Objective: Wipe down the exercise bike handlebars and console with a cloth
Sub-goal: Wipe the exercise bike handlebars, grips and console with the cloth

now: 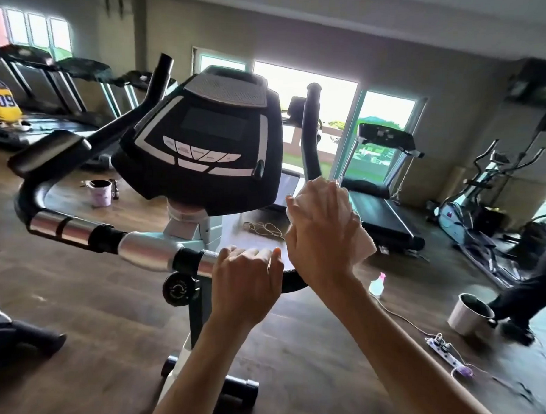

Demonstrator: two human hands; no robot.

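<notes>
Two bare forearms rise from the bottom edge of the frame toward the exercise bike's handlebars (80, 227), which sweep across the middle from a black foam grip at far left, through chrome and silver sections, to a second upright black grip right of centre. Above them, at centre frame, sits the black console (201, 153), tilted, with a dark blank screen, a row of pale buttons under it and a grey speaker grille on top.

On the wooden floor at left, behind the bar, stands a small pink bucket (100, 192); its inside is dark and its contents cannot be made out. At lower right stands a white bucket (469, 314), equally dark within, and near it lie a spray bottle (378, 284) and a power strip (442, 349).

Just below centre, the left hand (246, 285) is curled tight around the horizontal bar, knuckles up. Beside it, the right hand (323, 233) presses a white cloth (356, 235) flat against the base of the right upright grip, fingers extended and close together, wrist bent.
</notes>
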